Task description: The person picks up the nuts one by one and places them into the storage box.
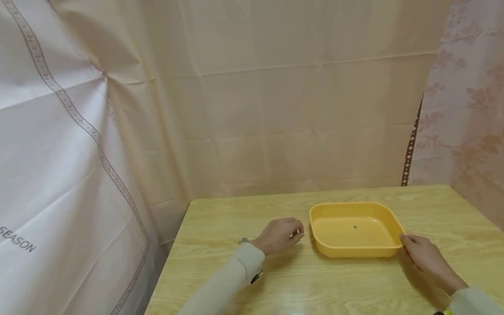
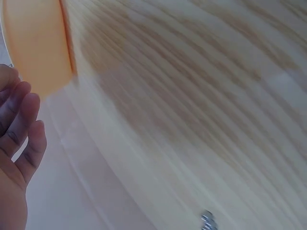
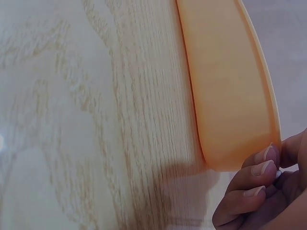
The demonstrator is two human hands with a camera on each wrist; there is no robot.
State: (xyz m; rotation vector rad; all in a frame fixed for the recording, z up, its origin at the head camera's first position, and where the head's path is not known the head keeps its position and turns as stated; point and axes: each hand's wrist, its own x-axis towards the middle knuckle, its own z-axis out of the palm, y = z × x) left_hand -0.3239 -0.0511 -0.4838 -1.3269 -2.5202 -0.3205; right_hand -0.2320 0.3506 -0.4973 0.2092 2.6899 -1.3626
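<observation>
Yellow tray [image 1: 357, 252] rests on the desk [image 1: 329, 287], handling judged part-done: right hand [image 1: 423, 257] pinches its near right corner, release outstanding, left hand [image 1: 280, 235] loosely curled, apparently holding nothing, near but apart from its left side; tray smooth, plastic-looking, shallow, round-cornered, small dark spot [image 1: 355, 227] inside; desk wood-grained.

Head view from above, forward and down over the bench [image 1: 329, 287]; wrist views close, aslant, yellow tray [image 1: 353, 253] common to all.

The tray [image 1: 353, 252] sits on the table [image 1: 329, 287] — cloth [image 1: 292, 102] behind.
</observation>
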